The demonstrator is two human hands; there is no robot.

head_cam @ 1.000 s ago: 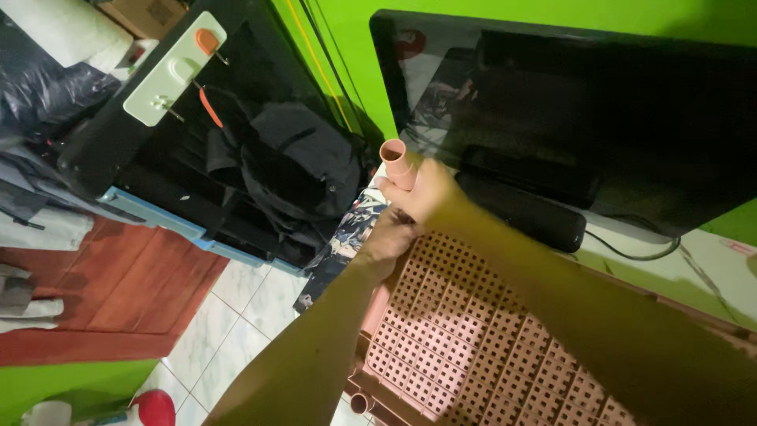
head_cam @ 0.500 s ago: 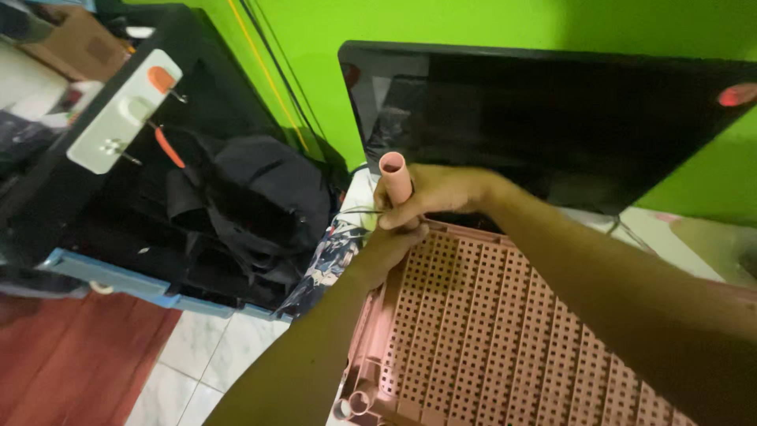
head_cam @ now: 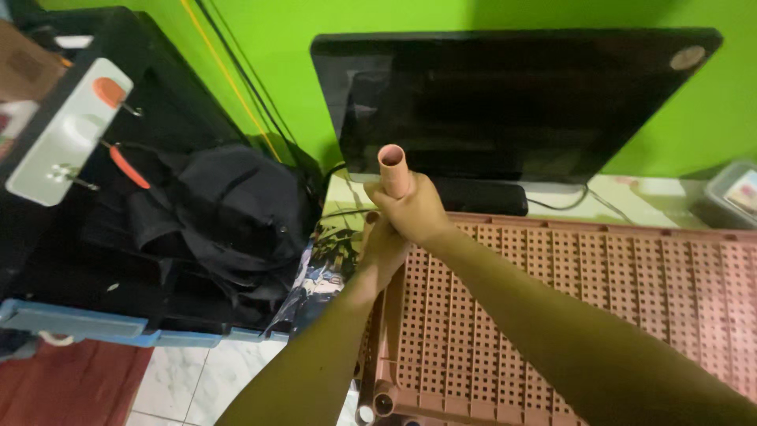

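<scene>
A: Right hand (head_cam: 414, 211) clenches 1 pink tube (head_cam: 393, 170) upright; left hand (head_cam: 384, 248) grips just below, at the perforated panel (head_cam: 568, 308) corner.

B: Off-axis pressure might jam it (monitor (head_cam: 512, 102) just beyond).

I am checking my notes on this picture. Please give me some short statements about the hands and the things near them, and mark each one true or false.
1. The right hand grips a pink plastic tube that stands upright. True.
2. The left hand rests on the black bag. False: it is at the corner of the pink perforated shelf panel, just under the right hand.
3. The black monitor shows a bright picture. False: its screen is dark.
4. The wall behind the monitor is green. True.
5. The tube's top end is open. True.
</scene>
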